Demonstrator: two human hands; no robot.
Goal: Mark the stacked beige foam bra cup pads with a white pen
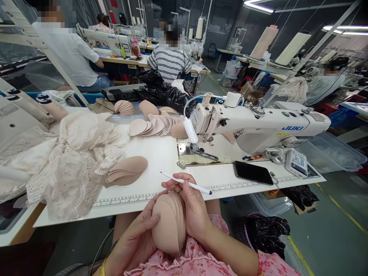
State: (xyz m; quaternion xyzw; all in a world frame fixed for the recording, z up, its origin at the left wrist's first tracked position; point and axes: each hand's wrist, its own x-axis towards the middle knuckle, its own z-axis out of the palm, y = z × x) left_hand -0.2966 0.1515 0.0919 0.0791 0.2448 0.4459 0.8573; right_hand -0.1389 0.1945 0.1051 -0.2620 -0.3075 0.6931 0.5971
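Note:
A stack of beige foam bra cups [169, 224] rests upright against my lap. My left hand [137, 237] cups its near side, fingers wrapped round it. From the other side my right hand [192, 209] presses on the stack and also pinches a white pen [186, 183] with a dark tip between its fingers. Another small pile of beige cups [126, 170] lies on the white table [161, 153] just beyond my hands. More cups [152, 123] are fanned out further back.
A white Juki sewing machine [258, 124] stands at the right of the table, with a black phone [253, 172] and a control box [296, 161] in front of it. A heap of cream lace fabric [69, 161] covers the left. Other people sit sewing at the benches behind.

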